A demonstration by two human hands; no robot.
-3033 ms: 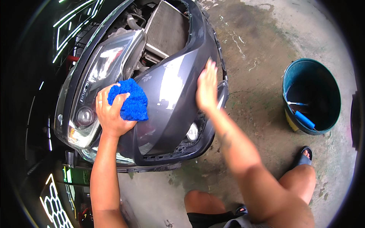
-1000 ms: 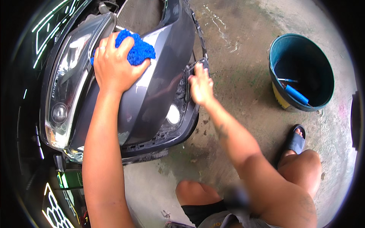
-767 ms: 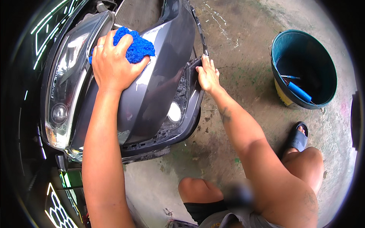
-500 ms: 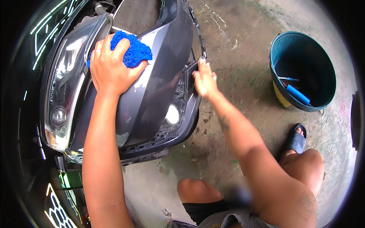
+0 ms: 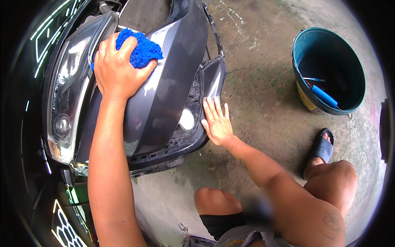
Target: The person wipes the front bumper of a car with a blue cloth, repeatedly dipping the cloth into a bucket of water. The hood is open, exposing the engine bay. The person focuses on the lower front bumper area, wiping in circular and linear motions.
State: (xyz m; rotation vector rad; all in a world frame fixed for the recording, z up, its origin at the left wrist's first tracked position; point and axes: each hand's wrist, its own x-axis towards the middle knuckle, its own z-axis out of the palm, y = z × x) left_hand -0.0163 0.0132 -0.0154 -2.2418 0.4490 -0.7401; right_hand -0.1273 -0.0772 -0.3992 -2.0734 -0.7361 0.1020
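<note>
My left hand (image 5: 116, 68) grips a crumpled blue cloth (image 5: 142, 49) against the upper part of a dark grey car bumper (image 5: 164, 103), just right of the headlight (image 5: 61, 125). My right hand (image 5: 216, 121) rests with fingers spread and nothing held on the bumper's outer edge trim (image 5: 212, 76), to the right of the round fog lamp (image 5: 187, 119). Part of a radiator (image 5: 144, 14) shows in the opening above the cloth.
A dark teal bucket (image 5: 345, 66) holding a blue roller and a thin handled tool stands on the stained concrete floor (image 5: 255, 90) to the right. My bent legs and a sandalled foot (image 5: 323, 146) are below it. Glossy black car bodywork (image 5: 29, 144) fills the left side.
My right hand has moved down along the bumper's outer edge and now lies flatter, fingers spread. My left hand with the cloth rose earlier and has since shifted only slightly left.
</note>
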